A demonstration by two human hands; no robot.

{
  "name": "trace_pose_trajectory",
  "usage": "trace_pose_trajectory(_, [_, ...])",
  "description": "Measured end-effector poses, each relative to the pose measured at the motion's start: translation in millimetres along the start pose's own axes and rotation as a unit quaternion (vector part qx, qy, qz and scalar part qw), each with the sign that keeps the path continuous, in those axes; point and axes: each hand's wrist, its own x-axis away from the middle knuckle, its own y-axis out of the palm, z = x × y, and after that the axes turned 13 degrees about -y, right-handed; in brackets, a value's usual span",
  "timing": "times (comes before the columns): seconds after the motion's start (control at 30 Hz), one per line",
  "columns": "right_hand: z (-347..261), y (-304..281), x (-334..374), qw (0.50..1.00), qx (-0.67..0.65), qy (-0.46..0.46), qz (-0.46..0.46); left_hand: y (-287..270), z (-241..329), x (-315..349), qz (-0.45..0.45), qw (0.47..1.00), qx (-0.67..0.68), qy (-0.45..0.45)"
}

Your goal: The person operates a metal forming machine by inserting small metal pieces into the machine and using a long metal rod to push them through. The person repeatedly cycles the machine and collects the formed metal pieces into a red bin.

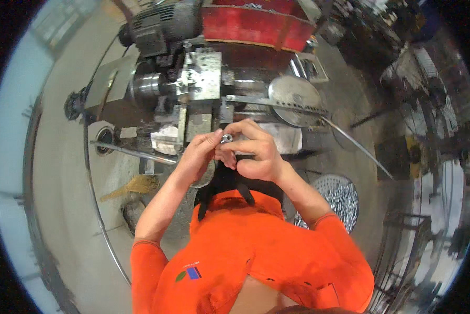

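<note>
On the near side of the machine [201, 73], the left hand [197, 154] pinches a small metal piece [226, 138] at its fingertips. The right hand [258, 153] curls its fingers beside the piece; whether they grip it, I cannot tell. At the machine's far side is a red tray [250, 27]; to its near right, a round basket [325, 184] holds shiny metal parts [343, 205].

A red box [245, 26] stands near a dark ribbed motor [164, 23]. On the grey floor [62, 172] lies a yellow, brush-like thing [135, 185]. At the right side, there is a dark metal frame [410, 222].
</note>
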Motion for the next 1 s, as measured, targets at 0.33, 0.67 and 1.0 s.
trace_pose_trajectory(0.33, [5.8,20.6,-22.7,0.986,0.078,-0.026,-0.148,-29.0,18.6,20.2,0.192,0.916,-0.333,0.115])
trace_pose_trajectory(0.67, [58.2,52.5,-110.7,0.939,0.180,-0.059,-0.286,-97.3,66.6,98.7,0.318,0.855,-0.397,0.096])
trace_pose_trajectory(1.0, [166.7,118.5,-152.8,0.906,0.213,0.110,-0.349,-237.4,-20.9,307.3,0.651,0.510,-0.562,-0.020])
